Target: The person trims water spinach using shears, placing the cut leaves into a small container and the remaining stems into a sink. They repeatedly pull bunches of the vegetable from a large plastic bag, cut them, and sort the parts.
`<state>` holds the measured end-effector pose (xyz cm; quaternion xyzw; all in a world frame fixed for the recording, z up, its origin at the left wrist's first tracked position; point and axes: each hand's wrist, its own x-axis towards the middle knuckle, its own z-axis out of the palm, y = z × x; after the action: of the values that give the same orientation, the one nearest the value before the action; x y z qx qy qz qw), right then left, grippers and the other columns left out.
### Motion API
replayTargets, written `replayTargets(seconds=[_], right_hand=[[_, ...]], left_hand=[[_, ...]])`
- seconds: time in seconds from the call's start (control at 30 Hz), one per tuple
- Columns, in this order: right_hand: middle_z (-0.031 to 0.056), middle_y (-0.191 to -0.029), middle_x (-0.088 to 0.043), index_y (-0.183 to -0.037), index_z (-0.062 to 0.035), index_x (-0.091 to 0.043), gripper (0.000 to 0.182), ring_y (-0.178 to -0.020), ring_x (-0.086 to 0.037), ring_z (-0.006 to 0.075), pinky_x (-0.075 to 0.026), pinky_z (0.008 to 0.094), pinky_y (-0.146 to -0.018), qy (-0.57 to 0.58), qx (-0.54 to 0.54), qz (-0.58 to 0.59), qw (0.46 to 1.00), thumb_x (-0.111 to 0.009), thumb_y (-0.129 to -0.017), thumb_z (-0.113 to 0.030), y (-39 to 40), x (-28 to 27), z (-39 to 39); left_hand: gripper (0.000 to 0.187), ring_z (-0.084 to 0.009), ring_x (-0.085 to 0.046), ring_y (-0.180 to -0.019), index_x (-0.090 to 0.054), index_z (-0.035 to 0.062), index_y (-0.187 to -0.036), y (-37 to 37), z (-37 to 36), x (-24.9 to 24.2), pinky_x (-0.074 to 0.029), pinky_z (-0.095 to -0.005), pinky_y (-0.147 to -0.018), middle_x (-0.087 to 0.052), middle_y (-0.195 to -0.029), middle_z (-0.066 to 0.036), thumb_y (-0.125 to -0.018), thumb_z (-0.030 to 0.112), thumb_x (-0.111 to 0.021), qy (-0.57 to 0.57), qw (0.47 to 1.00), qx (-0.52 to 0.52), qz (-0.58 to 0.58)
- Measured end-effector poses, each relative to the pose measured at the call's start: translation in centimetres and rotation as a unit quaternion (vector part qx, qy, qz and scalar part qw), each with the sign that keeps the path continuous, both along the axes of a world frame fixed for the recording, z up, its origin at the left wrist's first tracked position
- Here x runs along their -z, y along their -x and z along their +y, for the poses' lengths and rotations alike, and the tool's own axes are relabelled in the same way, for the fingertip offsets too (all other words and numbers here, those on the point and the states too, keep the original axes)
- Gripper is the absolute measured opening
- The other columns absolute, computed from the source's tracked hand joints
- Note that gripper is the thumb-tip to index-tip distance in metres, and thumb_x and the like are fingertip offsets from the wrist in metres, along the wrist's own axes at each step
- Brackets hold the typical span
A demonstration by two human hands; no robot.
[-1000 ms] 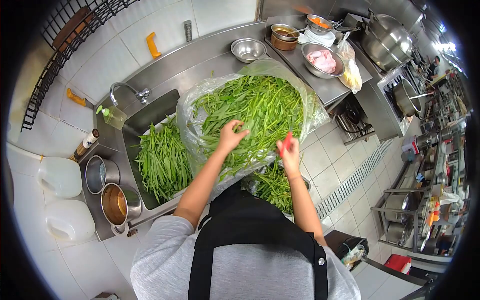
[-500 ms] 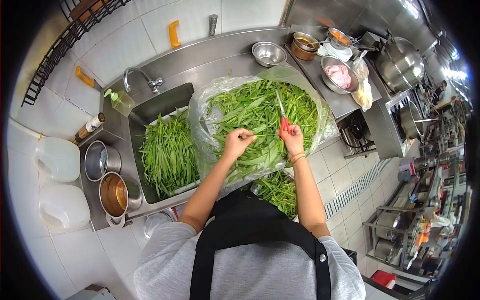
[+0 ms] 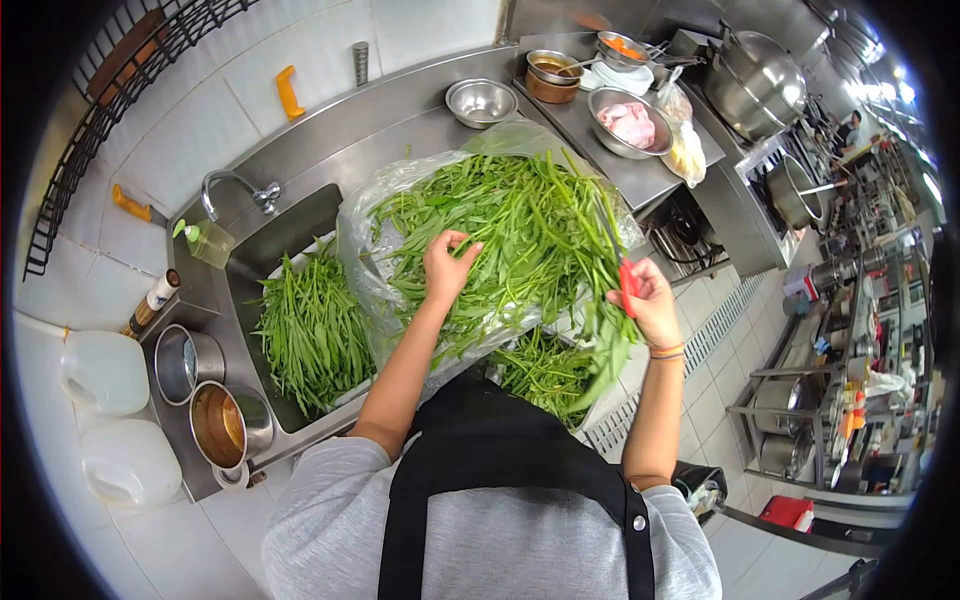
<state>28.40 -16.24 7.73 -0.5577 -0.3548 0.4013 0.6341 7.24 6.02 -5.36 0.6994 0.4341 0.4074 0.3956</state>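
My right hand (image 3: 648, 300) is closed on red-handled scissors (image 3: 628, 285), whose blades point up and away along the right side of the greens. A bunch of long green stems and leaves (image 3: 608, 345) hangs beside that hand. My left hand (image 3: 452, 266) hovers over the heap of water spinach (image 3: 500, 215), thumb and fingers apart. That heap lies in a clear plastic bag (image 3: 362, 215) spread open on the counter. More long-leaved greens (image 3: 312, 335) fill a tray in the sink at left, and cut stems (image 3: 540, 375) lie below the bag near my apron.
A faucet (image 3: 240, 187) and soap bottle (image 3: 210, 243) stand by the sink (image 3: 322, 210). Metal pots (image 3: 230, 425) and plastic jugs (image 3: 105, 372) sit at left. Behind the bag is a steel bowl (image 3: 481, 103); a bowl of raw meat (image 3: 630, 125) stands at back right.
My right hand moved right and toward me with the scissors, and stems now trail by it. My left hand shifted slightly left and up, its pinch on a stem released. The view turned right.
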Motion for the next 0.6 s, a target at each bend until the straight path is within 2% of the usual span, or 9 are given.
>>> replayTargets(seconds=[0.1, 0.17, 0.3, 0.37, 0.43, 0.5, 0.57, 0.6], right_hand=[[-0.0012, -0.087, -0.048, -0.086, -0.0068, -0.044, 0.029, -0.081, -0.05, 0.007, -0.052, 0.0261, -0.075, 0.032, 0.013, -0.033, 0.999, -0.062, -0.072, 0.011, -0.6, -4.3, -4.3], [-0.0018, -0.086, -0.047, -0.084, -0.0072, -0.043, 0.033, -0.079, -0.048, 0.0057, -0.05, 0.0231, -0.074, 0.044, 0.006, -0.109, 0.993, -0.064, -0.069, 0.013, -1.6, -5.6, -8.0], [-0.0025, -0.084, -0.049, -0.083, -0.0075, -0.042, 0.034, -0.075, -0.047, 0.0037, -0.05, 0.0219, -0.072, 0.08, -0.008, -0.089, 0.993, -0.065, -0.068, 0.012, -2.4, -6.4, -14.2], [0.0, -0.087, -0.053, -0.082, -0.0069, -0.043, 0.031, -0.074, -0.052, 0.0049, -0.051, 0.0229, -0.069, 0.161, -0.013, 0.001, 0.987, -0.065, -0.07, 0.01, -1.8, -6.3, -16.1], [0.0046, -0.091, -0.058, -0.083, -0.0058, -0.043, 0.027, -0.08, -0.056, 0.0083, -0.052, 0.0247, -0.069, 0.201, -0.034, -0.001, 0.979, -0.065, -0.073, 0.007, -1.6, -3.4, -17.3], [0.004, -0.088, -0.058, -0.082, -0.0057, -0.045, 0.026, -0.08, -0.056, 0.0088, -0.051, 0.025, -0.071, 0.221, -0.053, -0.009, 0.974, -0.066, -0.071, 0.006, -0.5, 0.3, -17.2], [0.0039, -0.089, -0.059, -0.078, -0.0057, -0.047, 0.025, -0.083, -0.056, 0.0096, -0.048, 0.0251, -0.074, 0.208, -0.079, -0.103, 0.969, -0.067, -0.07, 0.005, -0.6, 7.7, -17.9], [0.0047, -0.089, -0.059, -0.077, -0.0059, -0.047, 0.024, -0.085, -0.056, 0.0108, -0.047, 0.0253, -0.077, 0.258, -0.081, -0.147, 0.951, -0.068, -0.068, 0.004, -0.2, 10.7, -18.0]], left_hand=[[0.028, -0.016, -0.055, -0.075, -0.062, 0.0017, -0.083, -0.2, 0.8, 0.5, -0.044, -0.031, -0.068, -0.061, -0.077, -0.005, -0.069, 0.022, -0.076, -0.018, 0.999, -0.042, -0.021], [0.025, -0.0158, -0.054, -0.074, -0.063, 0.0023, -0.082, 0.4, 1.0, -0.8, -0.044, -0.0308, -0.068, -0.061, -0.076, -0.005, -0.069, 0.019, -0.076, -0.021, 0.999, -0.048, -0.011], [0.019, -0.0118, -0.051, -0.063, -0.063, 0.0028, -0.079, 1.7, 2.3, -0.3, -0.044, -0.0264, -0.061, -0.061, -0.07, -0.002, -0.07, 0.014, -0.074, -0.016, 0.996, -0.084, -0.027], [0.016, -0.0101, -0.049, -0.06, -0.063, 0.0026, -0.079, 2.0, 1.6, -0.6, -0.043, -0.0255, -0.058, -0.06, -0.07, -0.001, -0.071, 0.013, -0.073, 0.005, 0.996, -0.076, -0.046], [0.016, -0.0088, -0.048, -0.06, -0.062, 0.0021, -0.079, 2.6, 1.7, -0.2, -0.043, -0.0255, -0.058, -0.06, -0.07, 0.0, -0.072, 0.013, -0.072, 0.022, 0.994, -0.085, -0.059], [0.016, -0.0088, -0.047, -0.06, -0.061, 0.0018, -0.078, 2.6, 1.3, 0.2, -0.042, -0.0249, -0.058, -0.059, -0.07, 0.0, -0.073, 0.012, -0.072, -0.007, 0.996, -0.075, -0.057], [0.017, -0.0086, -0.047, -0.062, -0.061, 0.0008, -0.079, 2.5, 0.7, 0.5, -0.042, -0.0251, -0.058, -0.06, -0.071, -0.001, -0.073, 0.012, -0.072, 0.018, 0.996, -0.076, -0.046], [0.017, -0.0086, -0.047, -0.062, -0.061, 0.0008, -0.079, 2.4, 0.3, 0.4, -0.042, -0.0251, -0.058, -0.06, -0.071, -0.001, -0.073, 0.012, -0.072, 0.018, 0.996, -0.074, -0.043]])
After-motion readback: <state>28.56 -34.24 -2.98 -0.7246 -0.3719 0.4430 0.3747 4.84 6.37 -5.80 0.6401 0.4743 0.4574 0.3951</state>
